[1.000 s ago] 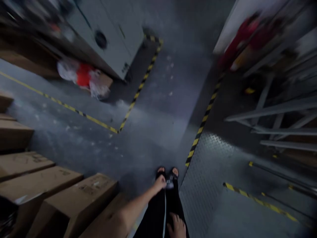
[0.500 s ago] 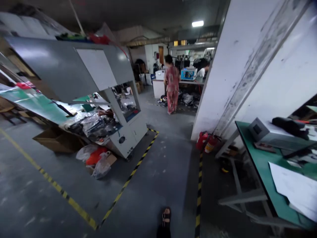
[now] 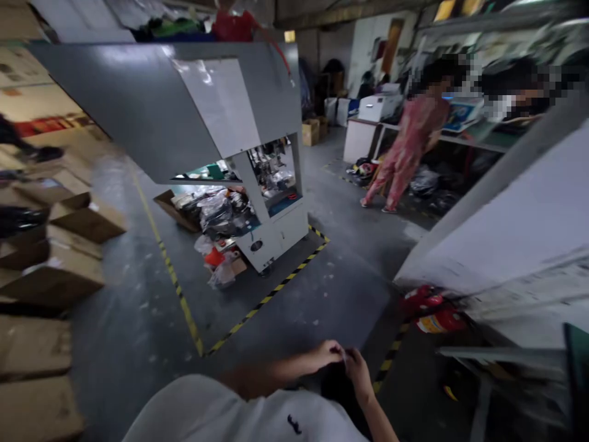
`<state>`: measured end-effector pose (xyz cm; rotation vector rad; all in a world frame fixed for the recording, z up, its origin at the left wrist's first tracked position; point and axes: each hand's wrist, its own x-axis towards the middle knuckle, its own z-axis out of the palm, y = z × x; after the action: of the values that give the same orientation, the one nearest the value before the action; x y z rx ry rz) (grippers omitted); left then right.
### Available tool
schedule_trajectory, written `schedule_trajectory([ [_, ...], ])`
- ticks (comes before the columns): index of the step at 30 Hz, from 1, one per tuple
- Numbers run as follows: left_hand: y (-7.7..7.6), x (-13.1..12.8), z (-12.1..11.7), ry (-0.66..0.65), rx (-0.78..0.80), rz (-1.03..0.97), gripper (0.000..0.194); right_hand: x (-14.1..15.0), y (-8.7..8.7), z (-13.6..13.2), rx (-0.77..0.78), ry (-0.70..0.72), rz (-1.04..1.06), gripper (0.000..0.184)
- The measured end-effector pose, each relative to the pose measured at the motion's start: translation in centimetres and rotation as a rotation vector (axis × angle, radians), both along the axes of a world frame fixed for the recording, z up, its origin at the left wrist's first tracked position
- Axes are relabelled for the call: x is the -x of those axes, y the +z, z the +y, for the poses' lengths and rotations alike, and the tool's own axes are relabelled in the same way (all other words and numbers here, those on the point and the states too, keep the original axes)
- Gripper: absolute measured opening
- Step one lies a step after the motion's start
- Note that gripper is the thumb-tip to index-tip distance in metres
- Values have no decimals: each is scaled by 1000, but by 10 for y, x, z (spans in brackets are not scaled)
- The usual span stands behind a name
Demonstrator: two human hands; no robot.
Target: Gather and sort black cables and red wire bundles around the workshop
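Close in front of my body, my left hand (image 3: 326,355) and my right hand (image 3: 359,372) meet at their fingertips. Both are closed in a pinch. A small pale sliver (image 3: 344,355) shows between the fingers, too small and blurred to name. Below them is my grey shirt (image 3: 257,414), with a small dark mark on its front. Neither hand touches the machine or a table.
Left of centre stands a large grey machine (image 3: 285,236) with plastic-wrapped items (image 3: 218,212). Yellow-black tape (image 3: 262,302) marks the floor. Cardboard boxes (image 3: 69,270) line the left. Fire extinguishers (image 3: 439,320) stand by the right wall. A person in red (image 3: 409,138) is at a far bench.
My view has tilted and turned left, bringing the boxes in. Both my hands have come into view, fingertips together. The person in red appears nearer and farther right.
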<state>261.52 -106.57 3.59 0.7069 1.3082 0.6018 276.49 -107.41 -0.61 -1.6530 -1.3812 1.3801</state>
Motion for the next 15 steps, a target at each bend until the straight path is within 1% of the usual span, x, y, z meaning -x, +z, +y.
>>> schedule_trajectory([
  [2, 1, -12, 57, 66, -27, -15, 11, -10, 14, 52, -63, 32, 17, 50],
  [4, 5, -23, 112, 138, -46, -28, 8, -19, 30, 104, -142, 56, 14, 54],
  [7, 21, -40, 185, 234, -84, -78, 8, -33, 55, 184, -309, 172, -39, 56],
  [9, 36, -51, 227, 239, -90, -157, 13, -43, 66, 238, -411, 267, -123, 50],
  [11, 47, -61, 264, 202, -77, -247, 18, -53, 71, 292, -472, 326, -224, 43],
  [12, 50, -65, 282, 183, -66, -295, 22, -57, 70, 318, -477, 350, -261, 40],
  [13, 50, -70, 299, 173, -56, -351, 27, -60, 67, 343, -467, 368, -286, 36],
  [15, 45, -78, 335, 174, -36, -484, 42, -65, 55, 392, -413, 375, -314, 30],
])
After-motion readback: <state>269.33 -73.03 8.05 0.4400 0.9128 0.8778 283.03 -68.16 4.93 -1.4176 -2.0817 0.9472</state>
